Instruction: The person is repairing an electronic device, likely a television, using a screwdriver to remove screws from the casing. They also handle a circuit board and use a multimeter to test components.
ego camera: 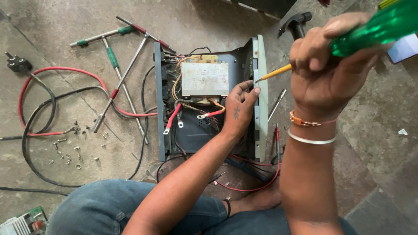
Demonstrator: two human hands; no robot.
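The right hand (324, 72) is clenched around the translucent green handle of a screwdriver (348, 41), with all fingers wrapped and the thumb pressed against the grip. The yellow shaft runs down and to the left; its tip sits at the inner face of the pale front panel (261, 100) of the opened power unit (204, 100). The wrist carries a beaded band and a plain metal bangle.

The left hand (239, 111) reaches into the chassis from below. Its fingers are curled, and the fingertips (252, 89) touch the panel's inner edge just beside the screwdriver tip. Whether they pinch a small part there cannot be told.

Inside the grey chassis, a block-shaped transformer (204, 78) fills the upper half. Red leads with ring terminals (174, 119) lie loose just below it. The lower half of the chassis floor is bare, which leaves room around the left wrist.

To the right of the panel, a second screwdriver (277, 104) lies on the concrete floor (379, 143), and a hammer head (296, 24) rests near the top edge. To the left, well apart from the unit, lie two T-handle wrenches (119, 65), coiled red and black cables (39, 109), a black plug (17, 64) and scattered screws and washers (69, 152). The person's denim-clad legs (100, 204) close off the near side.
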